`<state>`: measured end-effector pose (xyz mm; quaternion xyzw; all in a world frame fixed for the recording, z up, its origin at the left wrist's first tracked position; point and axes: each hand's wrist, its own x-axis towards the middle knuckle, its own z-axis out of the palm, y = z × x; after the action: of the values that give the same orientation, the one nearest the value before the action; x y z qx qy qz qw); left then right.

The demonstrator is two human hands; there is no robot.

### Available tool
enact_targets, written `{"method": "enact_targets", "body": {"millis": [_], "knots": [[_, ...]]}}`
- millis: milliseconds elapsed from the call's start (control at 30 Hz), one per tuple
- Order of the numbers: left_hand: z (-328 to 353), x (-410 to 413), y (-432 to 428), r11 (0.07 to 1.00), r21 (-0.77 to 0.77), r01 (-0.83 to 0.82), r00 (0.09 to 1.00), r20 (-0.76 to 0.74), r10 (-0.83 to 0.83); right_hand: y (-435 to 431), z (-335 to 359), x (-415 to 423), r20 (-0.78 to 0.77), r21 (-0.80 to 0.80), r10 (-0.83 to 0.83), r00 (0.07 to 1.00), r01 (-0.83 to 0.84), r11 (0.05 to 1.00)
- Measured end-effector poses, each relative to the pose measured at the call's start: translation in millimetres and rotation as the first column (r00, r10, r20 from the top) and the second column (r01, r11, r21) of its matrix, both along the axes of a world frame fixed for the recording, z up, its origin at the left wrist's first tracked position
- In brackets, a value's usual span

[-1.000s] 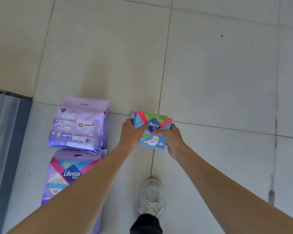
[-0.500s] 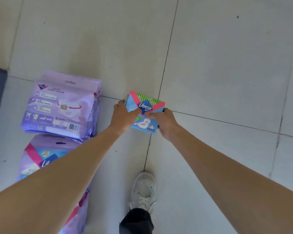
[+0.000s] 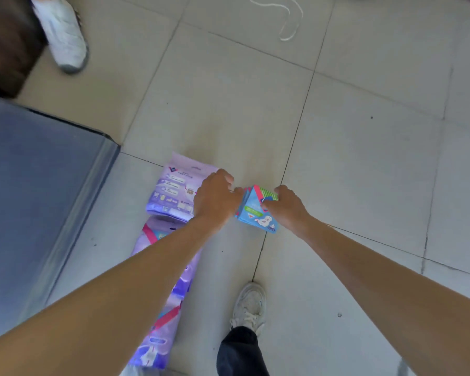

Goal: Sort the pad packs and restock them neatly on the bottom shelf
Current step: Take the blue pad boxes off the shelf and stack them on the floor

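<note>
Both hands clasped the blue pad packs [image 3: 255, 214]: the right hand [image 3: 285, 207] covered the logo, and the left hand [image 3: 217, 198] gripped the left edge, fingertips hidden. The stack hung just right of the purple pack [image 3: 171, 194], its green-striped end pointing away and its long axis running back toward the person. The pack count was unclear.

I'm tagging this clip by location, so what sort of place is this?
Probably a shop aisle, though no stocked shelves show. Branded purple pad packs lie on a tiled floor beside a low grey shelf, and the left hand and right hand hold blue packs.
</note>
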<state>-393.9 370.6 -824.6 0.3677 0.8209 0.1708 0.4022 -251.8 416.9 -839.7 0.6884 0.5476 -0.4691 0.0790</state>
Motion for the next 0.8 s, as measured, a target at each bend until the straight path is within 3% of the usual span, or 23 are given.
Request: {"method": "enact_targets", "body": {"millis": [133,400,633,800], "knots": [[86,-60,-27,0.998,0.059,-0.037,0.999,-0.036,0.039,-19,91,-53,0.002,0.117,0.213,0.977,-0.212,0.97],[236,-207,-127,0.99,0.121,-0.076,0.967,-0.235,0.103,-87,234,-187,-0.013,0.247,0.555,0.832,-0.535,0.808],[291,-290,-237,0.946,0.19,-0.261,0.901,-0.304,0.309,-154,298,-278,-0.016,0.259,0.746,0.666,-0.718,0.646],[296,-305,-302,0.855,0.208,-0.474,0.815,-0.265,0.516,-196,313,-303,0.009,0.262,0.804,0.594,-0.777,0.572]]}}
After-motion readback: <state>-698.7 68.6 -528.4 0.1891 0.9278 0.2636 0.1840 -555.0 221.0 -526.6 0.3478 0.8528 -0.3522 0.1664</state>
